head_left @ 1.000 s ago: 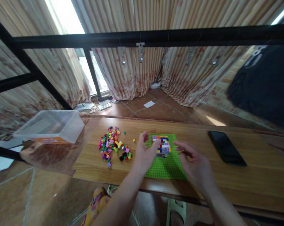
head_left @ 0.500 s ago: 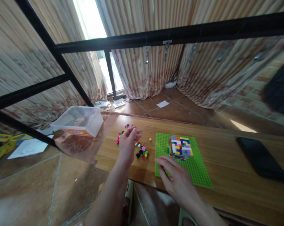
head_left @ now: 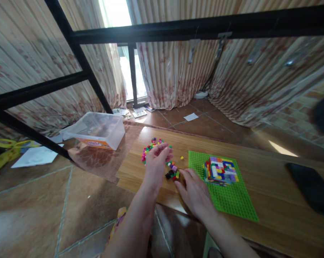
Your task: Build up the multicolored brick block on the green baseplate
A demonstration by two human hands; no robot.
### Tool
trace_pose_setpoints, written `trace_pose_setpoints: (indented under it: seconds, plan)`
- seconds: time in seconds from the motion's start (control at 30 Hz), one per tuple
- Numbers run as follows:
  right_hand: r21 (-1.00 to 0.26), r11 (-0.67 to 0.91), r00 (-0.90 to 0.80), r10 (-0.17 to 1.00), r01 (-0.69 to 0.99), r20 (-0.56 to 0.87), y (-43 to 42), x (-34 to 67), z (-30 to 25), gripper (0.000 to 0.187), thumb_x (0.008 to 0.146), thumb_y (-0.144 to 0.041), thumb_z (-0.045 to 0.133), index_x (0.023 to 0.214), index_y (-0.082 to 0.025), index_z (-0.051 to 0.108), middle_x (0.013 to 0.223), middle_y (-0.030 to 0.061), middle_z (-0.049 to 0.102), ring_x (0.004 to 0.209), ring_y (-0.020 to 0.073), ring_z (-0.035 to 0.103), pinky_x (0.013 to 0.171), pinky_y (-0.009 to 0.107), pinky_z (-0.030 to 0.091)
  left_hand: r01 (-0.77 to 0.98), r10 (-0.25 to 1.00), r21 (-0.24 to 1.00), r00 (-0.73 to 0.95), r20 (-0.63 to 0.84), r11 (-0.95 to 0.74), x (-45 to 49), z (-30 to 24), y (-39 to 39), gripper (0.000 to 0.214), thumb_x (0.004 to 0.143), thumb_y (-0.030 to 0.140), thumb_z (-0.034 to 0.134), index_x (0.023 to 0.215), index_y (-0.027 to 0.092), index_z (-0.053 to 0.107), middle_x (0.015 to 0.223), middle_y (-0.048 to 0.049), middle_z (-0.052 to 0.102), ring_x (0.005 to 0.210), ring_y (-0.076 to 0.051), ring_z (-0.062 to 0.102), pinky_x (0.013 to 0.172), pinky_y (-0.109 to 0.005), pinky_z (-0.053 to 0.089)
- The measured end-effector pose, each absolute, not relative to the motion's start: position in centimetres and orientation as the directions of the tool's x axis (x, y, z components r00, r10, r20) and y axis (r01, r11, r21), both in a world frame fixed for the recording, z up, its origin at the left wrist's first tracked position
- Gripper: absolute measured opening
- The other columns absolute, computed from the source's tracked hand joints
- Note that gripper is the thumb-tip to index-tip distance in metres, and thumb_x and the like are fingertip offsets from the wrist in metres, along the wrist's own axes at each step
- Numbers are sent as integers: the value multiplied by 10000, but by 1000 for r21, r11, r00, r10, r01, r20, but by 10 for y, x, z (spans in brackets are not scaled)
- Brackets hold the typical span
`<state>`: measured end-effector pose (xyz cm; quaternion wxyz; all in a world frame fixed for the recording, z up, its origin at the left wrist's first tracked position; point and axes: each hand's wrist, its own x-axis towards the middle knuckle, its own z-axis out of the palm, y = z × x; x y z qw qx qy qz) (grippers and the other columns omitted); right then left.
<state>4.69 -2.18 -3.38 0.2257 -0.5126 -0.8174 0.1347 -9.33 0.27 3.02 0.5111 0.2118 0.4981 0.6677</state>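
My left hand [head_left: 158,157] is held over the pile of small coloured bricks [head_left: 145,152] with its fingers curled together; whatever lies in them is hidden. My right hand [head_left: 194,191] reaches low over the table, thumb and fingers apart, its fingertips beside a smaller cluster of loose bricks [head_left: 172,171] in black, yellow, purple and green. A single yellow brick [head_left: 181,157] lies apart, just beyond that cluster. To the right, a multicoloured block of stacked bricks [head_left: 221,171] stands on a green baseplate [head_left: 232,200]; neither hand touches the block.
The wooden table [head_left: 261,172] carries a black phone [head_left: 307,186] at the right. On the floor to the left stands a clear plastic bin [head_left: 97,130]. A black metal frame [head_left: 162,30] crosses in front of striped curtains [head_left: 167,75].
My right hand has moved left, off the baseplate's edge to the small brick cluster. My left hand stays over the brick pile. The whole view has shifted slightly.
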Motion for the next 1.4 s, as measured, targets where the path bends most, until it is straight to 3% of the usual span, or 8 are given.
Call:
trace_pose_setpoints:
  seconds: [0.27, 0.47, 0.8, 0.9, 1.0, 1.1, 1.23, 1.4]
  plan:
    - [-466, 383, -359, 922, 798, 144, -15, 44, -32, 173, 891, -225, 538, 1038, -197, 624, 1091, 76, 622, 917, 213, 624, 770, 326, 467, -501, 889, 865, -393, -234, 7, -97, 32, 3, 276, 681, 249, 721, 919, 123, 658, 807, -31, 693, 634, -78, 597, 662, -222, 453]
    - [-579, 350, -330, 933, 736, 145, -13, 47, -31, 118, 818, -195, 596, 935, -207, 594, 950, 30, 621, 819, 191, 603, 706, 304, 433, -487, 892, 873, -397, -217, -5, -98, 30, 2, 281, 662, 279, 744, 887, 131, 665, 783, -27, 684, 634, -85, 598, 669, -234, 456]
    - [-748, 270, -272, 954, 607, 124, -14, 47, -25, 41, 827, -209, 574, 800, -208, 605, 751, -12, 612, 683, 154, 560, 663, 285, 387, -447, 895, 894, -385, -224, 31, -95, 29, 2, 283, 672, 262, 729, 908, 118, 670, 782, -30, 689, 640, -78, 599, 654, -213, 459]
    - [-839, 239, -233, 963, 488, 139, -15, 49, -19, 67, 837, -248, 577, 806, -208, 621, 755, -10, 627, 677, 146, 563, 653, 276, 409, -436, 895, 897, -369, -250, 71, -93, 32, 3, 301, 660, 262, 734, 916, 116, 670, 772, -28, 692, 622, -74, 597, 628, -202, 461]
    - [-950, 178, -183, 974, 258, 132, -14, 53, -15, 103, 836, -301, 606, 842, -204, 641, 794, 4, 660, 726, 149, 602, 678, 268, 465, -421, 902, 898, -327, -282, 128, -89, 34, 3, 303, 638, 250, 740, 902, 117, 672, 749, -22, 690, 588, -72, 584, 573, -191, 455]
    - [-983, 151, -137, 981, 107, 136, -14, 59, -10, 133, 812, -323, 659, 870, -203, 666, 816, 13, 677, 753, 151, 627, 690, 265, 504, -387, 917, 907, -279, -286, 165, -84, 34, 2, 293, 621, 249, 748, 876, 123, 677, 720, -16, 681, 567, -82, 579, 519, -189, 436]
    - [-955, 259, -111, 963, 141, 245, -14, 78, 6, 121, 844, -309, 641, 918, -230, 697, 847, 17, 678, 773, 146, 627, 696, 268, 520, -325, 933, 928, -239, -269, 184, -78, 29, 3, 283, 641, 276, 747, 879, 134, 687, 736, -19, 687, 582, -92, 590, 523, -196, 436]
    - [-857, 408, -41, 908, 315, 417, -8, 119, 21, 154, 880, -279, 606, 987, -272, 717, 1005, 37, 686, 964, 179, 629, 809, 318, 519, -228, 957, 959, -196, -215, 169, -67, 20, 6, 238, 655, 266, 737, 856, 144, 700, 756, -9, 687, 610, -87, 578, 580, -202, 450]
